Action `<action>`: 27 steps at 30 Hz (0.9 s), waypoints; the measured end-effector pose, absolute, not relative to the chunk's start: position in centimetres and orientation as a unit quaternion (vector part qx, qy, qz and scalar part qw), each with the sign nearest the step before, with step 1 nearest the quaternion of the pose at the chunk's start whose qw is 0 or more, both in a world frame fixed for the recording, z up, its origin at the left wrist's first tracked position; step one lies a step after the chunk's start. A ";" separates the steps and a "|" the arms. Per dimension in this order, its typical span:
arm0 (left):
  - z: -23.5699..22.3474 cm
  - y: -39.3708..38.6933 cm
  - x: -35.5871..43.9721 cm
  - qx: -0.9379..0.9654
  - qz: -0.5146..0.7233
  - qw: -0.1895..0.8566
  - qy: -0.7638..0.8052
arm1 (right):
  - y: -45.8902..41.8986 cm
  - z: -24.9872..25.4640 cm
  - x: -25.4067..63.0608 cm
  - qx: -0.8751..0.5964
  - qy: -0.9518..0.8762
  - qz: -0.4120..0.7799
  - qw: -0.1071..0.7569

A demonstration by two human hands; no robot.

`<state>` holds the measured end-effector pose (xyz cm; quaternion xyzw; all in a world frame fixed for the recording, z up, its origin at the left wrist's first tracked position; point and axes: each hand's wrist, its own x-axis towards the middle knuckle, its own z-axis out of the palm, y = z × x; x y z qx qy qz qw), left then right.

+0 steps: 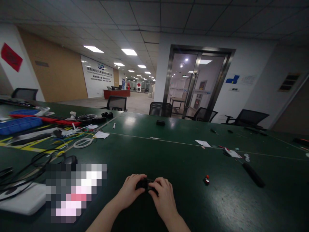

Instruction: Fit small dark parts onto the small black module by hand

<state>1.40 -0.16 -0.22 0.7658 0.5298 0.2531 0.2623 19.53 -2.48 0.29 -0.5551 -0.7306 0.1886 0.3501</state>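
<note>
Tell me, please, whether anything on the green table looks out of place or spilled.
Nothing on the green table looks clearly spilled. The left side does look untidy: black cables sprawl in loose loops, crossing one another, and part of them lies over a white case.

Hands, near: two, one left hand [131, 187] and one right hand [164, 191]. Small black part [143, 183] between them: one. Chairs [160, 109], far side: five. Glass doorway [210, 80], far: one. Red desk [117, 94], far: one. On the table [178, 161]: wrench [114, 125], far left, one; black box [160, 122], far middle, one; white tubing ring [83, 146], left, one; red-topped bit [207, 180], near right, one. Blue trays [24, 125], left: two. Paper sheets [202, 143], right: two. Cables [41, 158], left: several, too tangled to count.
</note>
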 end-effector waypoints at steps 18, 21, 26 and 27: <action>-0.7 0.1 1.1 0.775 0.238 0.254 0.527 | -2.0 0.6 19.7 -0.635 -0.671 0.282 0.260; -0.8 0.1 1.1 0.767 0.236 0.259 0.537 | -2.1 0.7 19.7 -0.634 -0.670 0.282 0.264; -0.6 0.1 1.3 0.760 0.234 0.260 0.548 | -2.1 0.6 19.8 -0.640 -0.661 0.292 0.262; -0.6 0.0 1.3 0.762 0.236 0.258 0.545 | -2.1 0.5 19.8 -0.638 -0.662 0.291 0.265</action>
